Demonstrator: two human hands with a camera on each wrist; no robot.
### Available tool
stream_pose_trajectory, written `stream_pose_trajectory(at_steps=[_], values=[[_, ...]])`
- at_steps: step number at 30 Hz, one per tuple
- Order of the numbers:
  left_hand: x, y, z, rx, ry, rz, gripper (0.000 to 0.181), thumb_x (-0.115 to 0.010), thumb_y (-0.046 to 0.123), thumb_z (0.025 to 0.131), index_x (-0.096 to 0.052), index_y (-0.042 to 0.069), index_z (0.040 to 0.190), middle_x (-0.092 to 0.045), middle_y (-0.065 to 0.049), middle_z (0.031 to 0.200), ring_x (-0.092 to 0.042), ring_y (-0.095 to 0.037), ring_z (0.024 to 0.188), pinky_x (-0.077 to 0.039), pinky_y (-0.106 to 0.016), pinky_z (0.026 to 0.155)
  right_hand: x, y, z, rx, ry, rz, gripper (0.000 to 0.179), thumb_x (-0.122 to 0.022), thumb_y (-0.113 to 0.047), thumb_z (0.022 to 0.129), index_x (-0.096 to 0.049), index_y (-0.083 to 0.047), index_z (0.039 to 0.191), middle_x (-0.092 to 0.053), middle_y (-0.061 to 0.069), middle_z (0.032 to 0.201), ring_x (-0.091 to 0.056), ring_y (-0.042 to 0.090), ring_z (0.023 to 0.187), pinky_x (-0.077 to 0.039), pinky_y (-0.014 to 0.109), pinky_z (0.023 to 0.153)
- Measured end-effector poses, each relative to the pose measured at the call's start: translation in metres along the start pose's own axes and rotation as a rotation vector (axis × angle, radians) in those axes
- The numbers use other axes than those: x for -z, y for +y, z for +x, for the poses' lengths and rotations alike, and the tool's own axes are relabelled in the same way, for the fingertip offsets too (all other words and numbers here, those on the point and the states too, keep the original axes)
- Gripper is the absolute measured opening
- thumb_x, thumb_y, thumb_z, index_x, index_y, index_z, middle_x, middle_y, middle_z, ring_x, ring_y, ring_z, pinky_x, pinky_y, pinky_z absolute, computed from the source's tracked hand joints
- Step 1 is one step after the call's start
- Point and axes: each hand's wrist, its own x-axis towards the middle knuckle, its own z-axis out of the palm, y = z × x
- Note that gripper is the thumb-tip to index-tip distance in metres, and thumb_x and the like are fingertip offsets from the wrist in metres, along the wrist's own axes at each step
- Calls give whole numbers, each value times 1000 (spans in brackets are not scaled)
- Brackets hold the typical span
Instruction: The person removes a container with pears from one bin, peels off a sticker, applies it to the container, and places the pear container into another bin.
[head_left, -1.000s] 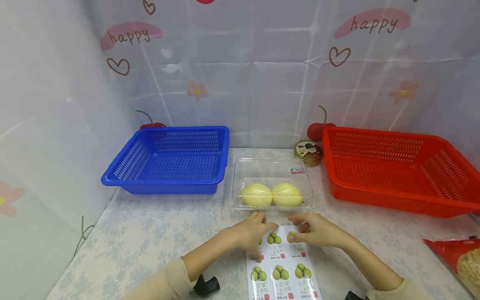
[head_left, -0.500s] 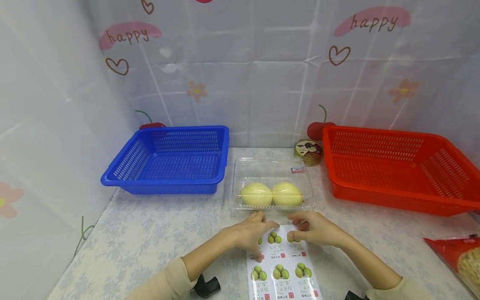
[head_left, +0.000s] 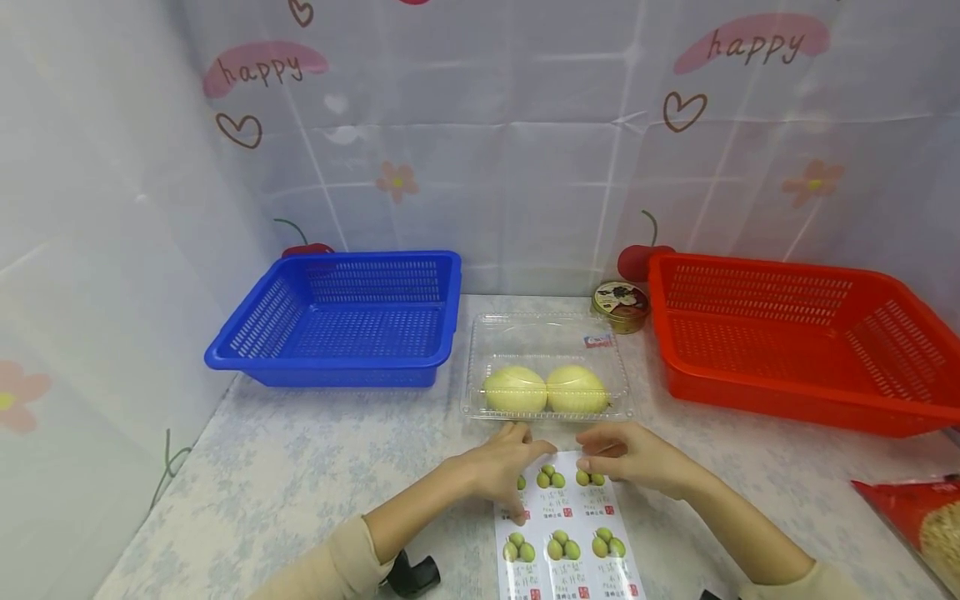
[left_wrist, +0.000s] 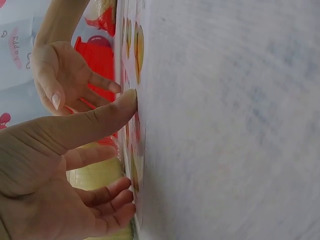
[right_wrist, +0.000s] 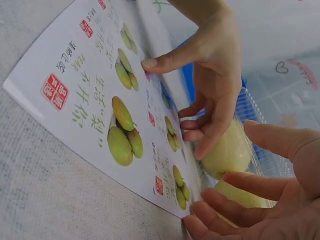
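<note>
A white sheet of printed stickers [head_left: 558, 521] lies flat on the table, with green pears and writing repeated in rows. On its upper left rests my left hand [head_left: 501, 471], fingers spread; in the left wrist view its thumb [left_wrist: 95, 122] touches the sheet. My right hand [head_left: 637, 458] is at the upper right corner, loosely bent, with nothing between thumb and fingers. In the right wrist view its lower fingertips [right_wrist: 192, 225] are close to the sheet's edge; whether they touch, I cannot tell. Just beyond both hands stands a clear plastic box [head_left: 547, 333] holding two pale yellow-green fruits [head_left: 516, 390].
A blue basket [head_left: 337, 375] stands at the back left, a red basket [head_left: 795, 408] at the back right. Beside the red one is a small round tin [head_left: 620, 307]. A red bag [head_left: 918, 508] lies at the right edge. A patterned curtain closes off the back.
The right thumb has risen slightly off the sheet's upper right, showing more of the printed pears there. The left hand and the sheet stay in place.
</note>
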Motion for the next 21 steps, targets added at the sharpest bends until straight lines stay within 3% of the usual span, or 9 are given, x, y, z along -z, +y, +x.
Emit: stream_pose_trajectory(at_steps=[10, 21], values=[[-1, -2, 1, 6, 7, -14, 86, -91, 26, 54, -52, 23, 132, -46, 0, 107, -42, -11, 99, -42, -24, 85, 0, 1, 0, 23, 0, 20, 51, -65, -22, 88, -52, 13, 124, -59, 25, 116, -60, 33, 101, -54, 41, 79], [-1, -4, -2, -13, 32, -20, 86, -91, 27, 56, -51, 21, 132, -44, 2, 106, -38, -11, 100, -39, -24, 88, -7, -7, 0, -69, 65, 116, 50, -67, -23, 87, -54, 11, 121, -64, 11, 101, -58, 23, 89, -50, 38, 69]])
